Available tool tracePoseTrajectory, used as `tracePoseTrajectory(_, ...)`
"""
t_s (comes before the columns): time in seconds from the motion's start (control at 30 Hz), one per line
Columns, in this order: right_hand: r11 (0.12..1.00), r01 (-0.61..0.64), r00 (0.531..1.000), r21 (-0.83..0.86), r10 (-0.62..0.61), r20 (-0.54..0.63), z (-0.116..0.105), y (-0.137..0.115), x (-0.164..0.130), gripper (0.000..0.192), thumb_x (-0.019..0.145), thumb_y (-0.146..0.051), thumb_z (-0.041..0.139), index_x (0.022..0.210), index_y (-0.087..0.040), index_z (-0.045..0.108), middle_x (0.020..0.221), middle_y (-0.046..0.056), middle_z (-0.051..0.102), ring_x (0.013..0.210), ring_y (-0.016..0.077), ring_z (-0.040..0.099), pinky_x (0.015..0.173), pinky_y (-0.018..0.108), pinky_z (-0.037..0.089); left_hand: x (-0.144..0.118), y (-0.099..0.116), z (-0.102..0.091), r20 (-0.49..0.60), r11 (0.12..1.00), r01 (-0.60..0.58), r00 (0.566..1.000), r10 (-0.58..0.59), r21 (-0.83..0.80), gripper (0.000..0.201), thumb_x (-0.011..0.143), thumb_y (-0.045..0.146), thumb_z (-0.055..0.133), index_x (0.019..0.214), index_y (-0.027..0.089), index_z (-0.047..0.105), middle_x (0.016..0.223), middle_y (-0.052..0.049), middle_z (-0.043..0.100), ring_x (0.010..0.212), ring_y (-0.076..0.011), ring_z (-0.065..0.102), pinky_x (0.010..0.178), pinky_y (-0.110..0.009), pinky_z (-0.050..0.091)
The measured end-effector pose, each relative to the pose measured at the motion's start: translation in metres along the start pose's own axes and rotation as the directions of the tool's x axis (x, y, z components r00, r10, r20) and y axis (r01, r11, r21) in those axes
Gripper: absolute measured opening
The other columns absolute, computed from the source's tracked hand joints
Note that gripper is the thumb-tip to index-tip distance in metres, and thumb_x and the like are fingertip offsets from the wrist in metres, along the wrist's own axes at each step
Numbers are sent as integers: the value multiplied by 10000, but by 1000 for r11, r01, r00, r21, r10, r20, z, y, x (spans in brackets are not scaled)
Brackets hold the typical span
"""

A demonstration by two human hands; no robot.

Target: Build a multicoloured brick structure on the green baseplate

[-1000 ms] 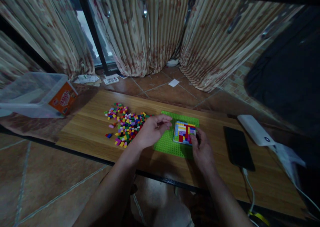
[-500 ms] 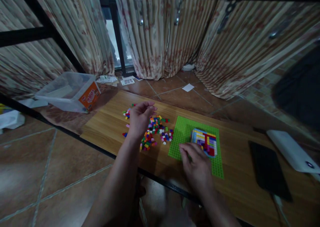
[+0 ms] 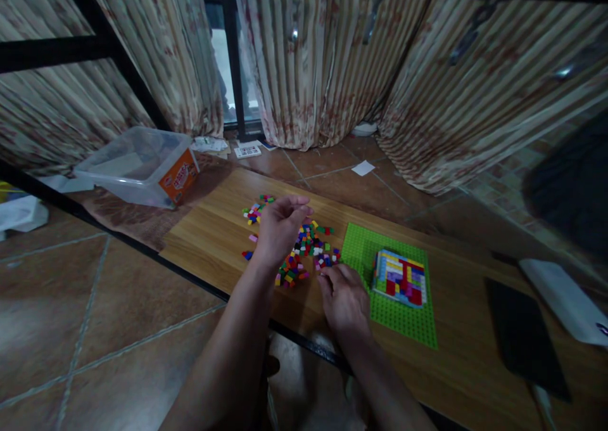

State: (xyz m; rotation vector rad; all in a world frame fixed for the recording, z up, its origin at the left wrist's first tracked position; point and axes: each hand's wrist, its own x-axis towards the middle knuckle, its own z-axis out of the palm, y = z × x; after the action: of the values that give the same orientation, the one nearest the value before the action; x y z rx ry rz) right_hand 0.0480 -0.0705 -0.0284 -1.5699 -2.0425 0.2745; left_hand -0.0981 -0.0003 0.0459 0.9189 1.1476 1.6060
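Loose toy bricks (image 3: 310,244) in many colours lie scattered on the wooden table (image 3: 213,212). Above their far side hovers my left hand (image 3: 279,231), thumb and fingers drawn together; whatever is between the fingertips is too small to make out. My right hand (image 3: 346,295) is at the near right edge of the pile with thumb and index finger pinched by a few bricks, and I cannot tell what they grip. A green studded baseplate (image 3: 358,244) lies to the right, carrying a flat multicoloured brick build (image 3: 400,277) with light blue and white edges.
A black phone-like slab (image 3: 522,336) with a cable and a white device (image 3: 565,298) lie at the table's right. On the floor at left stands a clear plastic bin (image 3: 128,177) with an orange label. Dark metal bars (image 3: 114,57) cross the view's upper left.
My right hand has moved left from beside the brick build to the edge of the loose bricks. My left hand keeps its place over the pile. The camera view has shifted slightly.
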Motion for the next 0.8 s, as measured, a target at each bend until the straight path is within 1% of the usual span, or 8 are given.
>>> tracePoseTrajectory(0.1, 994, -20, 1000, 111, 18, 16, -5, -4, 0, 220, 931, -231, 469, 856, -191, 672, 861, 80, 667, 845, 233, 593, 770, 359, 469, -1, 1, -2, 7, 1000, 8, 1000, -8, 25, 151, 707, 212, 690, 831, 128, 672, 691, -13, 672, 688, -128, 645, 684, -249, 531)
tracePoseTrajectory(0.27, 925, -45, 998, 378, 26, 57, -32, -8, -10, 196, 947, -287, 461, 955, -244, 652, 930, 46, 699, 836, 198, 659, 742, 332, 522, -1, 3, -3, -18, 998, 6, 1000, -4, 67, 190, 685, 234, 718, 837, 127, 682, 747, -23, 684, 692, -128, 644, 682, -245, 530)
tracePoseTrajectory(0.37, 866, -123, 992, 484, 123, 33, -55, 1, -18, 133, 905, -332, 559, 926, -316, 690, 905, 26, 717, 834, 206, 674, 734, 342, 544, -1, 3, -2, -21, 997, 11, 1000, -9, 81, 209, 669, 247, 725, 836, 128, 682, 739, -22, 684, 701, -134, 648, 682, -241, 524)
tracePoseTrajectory(0.43, 836, -185, 977, 518, 213, 5, -71, 15, -21, 112, 871, -357, 614, 902, -336, 719, 923, 26, 730, 865, 221, 678, 763, 363, 553, -1, 2, 0, -16, 996, 7, 1000, -6, 94, 210, 661, 243, 727, 831, 129, 682, 727, -17, 680, 696, -133, 646, 669, -230, 513)
tracePoseTrajectory(0.53, 790, -272, 907, 550, 401, -127, -97, 46, -24, 175, 807, -408, 670, 895, -279, 747, 974, 39, 741, 847, 232, 689, 786, 399, 559, -1, 0, 4, -5, 992, -3, 1000, 4, 124, 203, 661, 235, 720, 829, 129, 681, 726, -15, 683, 676, -128, 639, 646, -220, 498)
tracePoseTrajectory(0.63, 765, -416, 821, 492, 548, -158, -119, 82, -28, 290, 767, -435, 679, 924, -203, 751, 907, 66, 754, 778, 222, 704, 716, 367, 565, -1, -2, 7, 12, 989, -2, 1000, 0, 147, 204, 660, 233, 717, 832, 131, 681, 733, -18, 689, 667, -131, 638, 640, -223, 498)
tracePoseTrajectory(0.7, 765, -504, 796, 402, 592, -127, -129, 101, -32, 332, 753, -438, 673, 947, -180, 750, 877, 79, 758, 751, 223, 713, 685, 349, 562, -2, -2, 9, 23, 987, 5, 1000, -8, 159, 207, 660, 235, 718, 835, 132, 682, 736, -21, 691, 663, -131, 638, 637, -222, 499)
tracePoseTrajectory(0.8, 776, -569, 798, 270, 601, -46, -136, 112, -38, 342, 758, -440, 639, 946, -178, 753, 795, 75, 755, 733, 230, 718, 650, 333, 551, -2, -2, 12, 25, 985, 18, 999, -22, 170, 212, 659, 242, 722, 837, 136, 681, 735, -22, 691, 663, -132, 637, 632, -222, 500)
